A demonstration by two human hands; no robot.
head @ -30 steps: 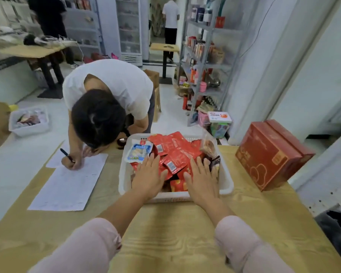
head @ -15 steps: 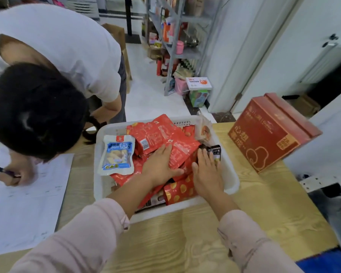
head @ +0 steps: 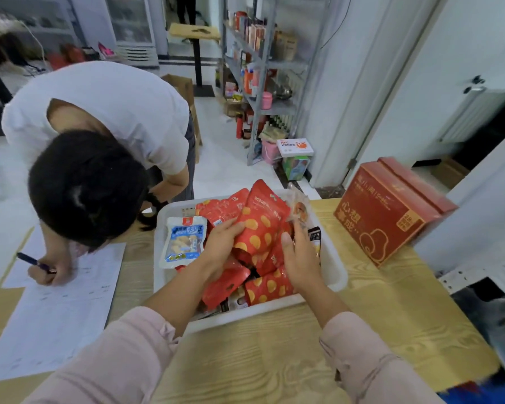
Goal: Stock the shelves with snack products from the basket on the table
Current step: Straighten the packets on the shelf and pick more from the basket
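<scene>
1. Snack packets (head: pixel 225 209) fill the white basket (head: pixel 337 275), which sits mid-worktop (head: pixel 274 360). None has reached the shelves (head: pixel 263 68), which stand well apart across the floor.
2. Far left: a second person (head: pixel 99 118) bends over paper sheets (head: pixel 56 316) with a pen (head: pixel 32 260) (no part in the stocking).
3. Basket, left end: a blue-and-white packet (head: pixel 184 242) lies flat and untouched.
4. Left hand (head: pixel 222 246): its fingers are curled round the left edge of a red dotted pouch (head: pixel 260 228), which stands tilted above the heap.
5. Right hand (head: pixel 301 258): the thumb lies against the pouch's right edge and the fingers curl behind it. A clear packet (head: pixel 299 208) stands just beside, and whether it is caught in the same grip cannot be told.
6. Right: a red carton (head: pixel 385 217) rests on the worktop, near the basket but apart from it.
7. Recommendation for the lift: raise the pouch straight up until it clears the rim. Grip both edges firmly without crushing the contents. Shake off any neighbouring packet before turning toward the shelves.
8. Change noted: half a second ago both hands lay flat on the heap and this pouch lay among the others. It now stands raised between the hands. The writer's posture is unchanged.
</scene>
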